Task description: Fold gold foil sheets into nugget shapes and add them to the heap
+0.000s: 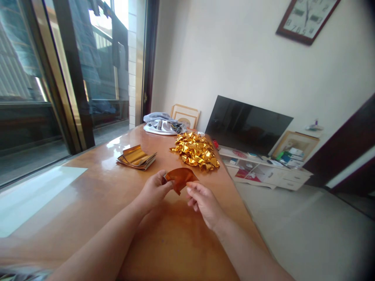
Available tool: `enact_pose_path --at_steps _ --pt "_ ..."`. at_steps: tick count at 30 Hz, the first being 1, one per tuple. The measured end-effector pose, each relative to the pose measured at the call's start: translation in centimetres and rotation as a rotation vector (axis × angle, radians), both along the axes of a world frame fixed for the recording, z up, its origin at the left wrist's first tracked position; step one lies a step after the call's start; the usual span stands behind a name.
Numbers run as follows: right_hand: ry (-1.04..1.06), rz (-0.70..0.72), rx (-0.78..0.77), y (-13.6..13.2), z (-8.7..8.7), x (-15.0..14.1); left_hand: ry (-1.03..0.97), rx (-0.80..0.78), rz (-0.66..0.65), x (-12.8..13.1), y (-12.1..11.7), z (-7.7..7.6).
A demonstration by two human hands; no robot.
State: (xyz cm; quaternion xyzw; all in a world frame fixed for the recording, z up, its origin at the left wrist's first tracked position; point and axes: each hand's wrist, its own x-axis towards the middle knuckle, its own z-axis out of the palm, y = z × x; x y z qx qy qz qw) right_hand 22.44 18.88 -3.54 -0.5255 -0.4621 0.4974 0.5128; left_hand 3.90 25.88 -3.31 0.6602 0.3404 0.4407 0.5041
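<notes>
Between my two hands a sheet of gold foil paper point(181, 178) is held up, bowed into a curve above the table. My left hand point(156, 188) pinches its left side between thumb and fingers. At the right edge, the thumb and fingertips of my right hand point(202, 200) are closed on it, the other fingers curled. Beyond the left hand lies a stack of gold foil sheets point(136, 158), its top sheet curling up. A heap of folded gold foil pieces point(197, 151) sits just past the held sheet.
The glossy wooden table point(181, 242) has its right edge beside my right forearm. Folded clothes point(162, 124) lie at its far end, and a pale sheet point(43, 195) covers part of the left side. Beyond stand a television point(249, 124) and a white cabinet point(266, 173).
</notes>
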Motion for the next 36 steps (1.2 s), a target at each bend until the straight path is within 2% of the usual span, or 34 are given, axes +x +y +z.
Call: enact_pose_path --at_steps 5,8,11,15,20,22,24,25,29,32,36 --pt "0.259 -0.036 -0.083 0.6 0.0 0.8 0.414 0.417 0.208 -0.5 0.0 -0.2" --pt "0.36 -0.029 -0.139 1.0 -0.2 1.2 0.549 0.645 0.279 -0.8 -0.2 0.2" --pt "0.369 -0.015 -0.135 1.4 -0.2 1.8 0.694 0.716 0.272 -0.7 -0.8 0.7" --pt "0.202 -0.094 -0.023 2.1 -0.1 3.0 0.85 0.767 0.188 -0.3 -1.8 1.3" --pt "0.123 -0.118 0.035 3.0 -0.8 4.6 1.024 0.85 0.127 0.4 -2.5 1.6" --pt "0.005 -0.232 0.108 3.0 -1.1 4.7 1.078 0.872 0.117 0.6 -2.6 1.5" --pt "-0.233 -0.328 0.25 2.5 -1.1 4.5 1.117 0.882 0.115 0.8 -2.7 1.3" --pt "-0.383 -0.331 0.336 2.0 -1.0 4.3 1.132 0.886 0.117 0.8 -2.7 1.3" --pt "-0.856 -0.088 0.622 0.0 0.0 2.5 1.153 0.914 0.14 0.9 -2.7 1.0" --pt "-1.064 -0.004 0.648 -1.1 0.3 1.1 1.136 0.94 0.149 1.1 -2.7 0.8" --pt "-1.2 0.004 0.605 -1.4 0.2 0.2 1.123 0.954 0.141 1.3 -2.8 0.7"
